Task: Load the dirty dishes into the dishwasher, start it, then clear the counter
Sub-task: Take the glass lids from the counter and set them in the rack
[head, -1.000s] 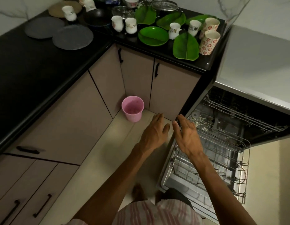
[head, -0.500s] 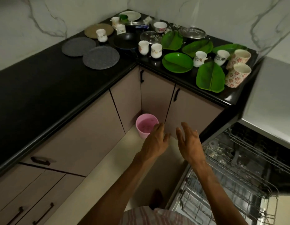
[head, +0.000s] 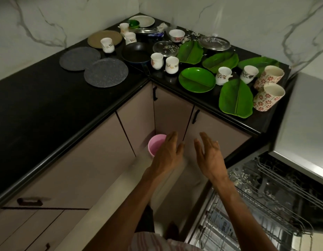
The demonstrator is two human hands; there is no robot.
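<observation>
My left hand (head: pixel 168 153) and my right hand (head: pixel 209 156) hover empty with fingers apart in front of the corner cabinets, below the counter edge. The open dishwasher (head: pixel 265 205) with its pulled-out wire rack lies at the lower right, just right of my right arm. Dirty dishes crowd the black counter (head: pixel 39 113): a round green plate (head: pixel 196 79), a leaf-shaped green plate (head: pixel 235 97), several white cups such as one (head: pixel 172 65), two flowered mugs (head: pixel 268 96), a black pan (head: pixel 137 53) and two grey plates (head: pixel 106 72).
A pink bucket (head: pixel 155 144) stands on the floor in the cabinet corner, partly behind my left hand. Glass lids (head: pixel 214 43), a bowl (head: pixel 176 34) and scattered scraps sit at the counter's back. The dishwasher's grey top (head: pixel 307 124) is at the right.
The view has lifted from the dishwasher rack toward the counter. Both hands have risen away from the rack and stay empty.
</observation>
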